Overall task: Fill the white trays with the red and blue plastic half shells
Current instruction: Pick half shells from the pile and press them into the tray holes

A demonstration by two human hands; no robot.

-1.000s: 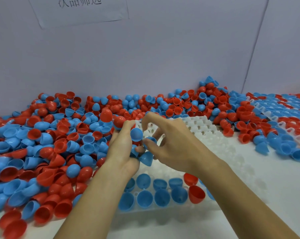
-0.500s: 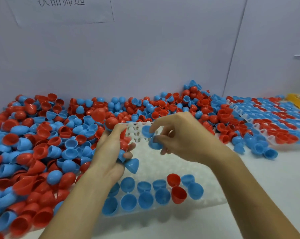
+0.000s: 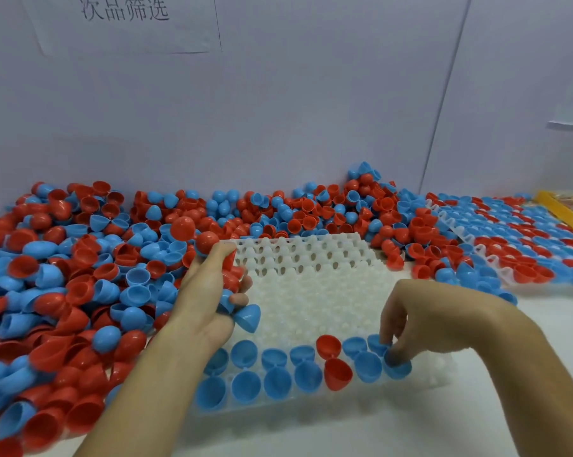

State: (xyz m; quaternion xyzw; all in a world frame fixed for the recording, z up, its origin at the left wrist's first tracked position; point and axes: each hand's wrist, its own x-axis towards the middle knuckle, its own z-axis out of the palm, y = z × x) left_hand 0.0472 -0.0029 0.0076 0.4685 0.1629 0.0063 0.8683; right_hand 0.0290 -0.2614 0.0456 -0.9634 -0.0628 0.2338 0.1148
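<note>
A white tray with rows of pegs lies in front of me. Its two nearest rows hold several blue half shells and one red pair. My left hand hovers over the tray's left edge and grips a bunch of red and blue shells; one blue shell sticks out below the fingers. My right hand is at the tray's near right corner, its fingertips pinching a blue shell at the end of the front rows.
A deep pile of loose red and blue shells covers the table to the left and along the back wall. A filled tray lies at the right, with a yellow object beyond it. A paper sign hangs on the wall.
My right hand has come down from beside the left hand to the tray's near right corner, carrying a blue shell to the front rows. The left hand has stayed with its bunch.
</note>
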